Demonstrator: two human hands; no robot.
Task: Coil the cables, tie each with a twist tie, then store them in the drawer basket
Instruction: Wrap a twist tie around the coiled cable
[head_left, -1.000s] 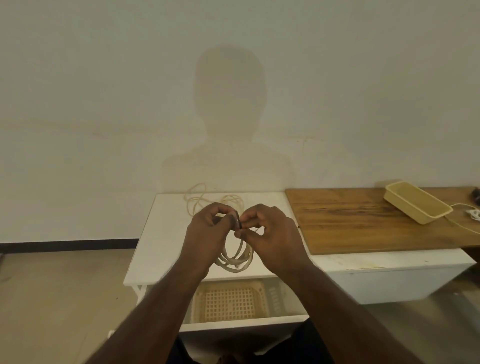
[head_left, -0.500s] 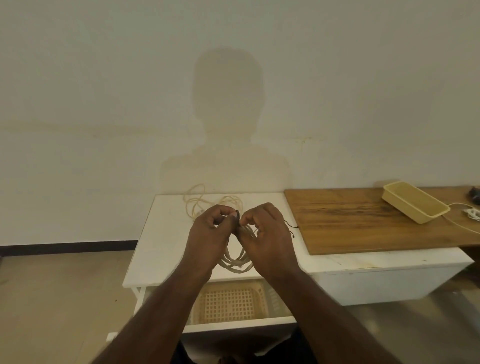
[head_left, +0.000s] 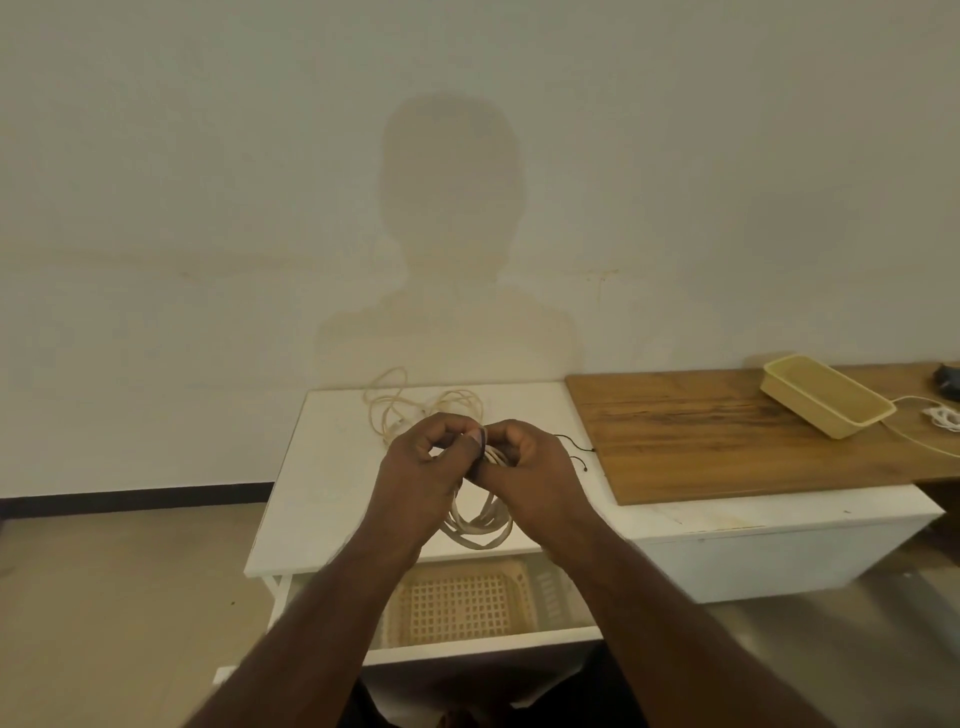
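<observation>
Floor and dark baseboard (head_left: 135, 496) occupy the left of the frame. White surface (head_left: 322, 467) sits at centre-left, against the wall. Loose pale cable (head_left: 395, 405) lies tangled at the back of it, just above the hands in the frame. Left hand (head_left: 421, 478) is curled, thumb and fingertips pressed together at the top of the coiled cable (head_left: 480, 525). Right hand (head_left: 535, 478) meets it there, fingers also closed on the same bundle. Between the two thumbs a thin dark twist tie (head_left: 484, 441) wraps the coil; exact state of the twist cannot be told. Lower loops of the coil hang down between the wrists, above the front edge of the surface. Below, at lower centre, the open drawer holds the drawer basket (head_left: 462, 603), a cream lattice. Two more thin dark ties (head_left: 576, 447) lie on the white surface just right of the right hand. Wooden board (head_left: 727, 436) lies further right. Cream tray (head_left: 826, 400) stands on it at upper right, with a white cord (head_left: 930, 415) beside it at the frame edge.
</observation>
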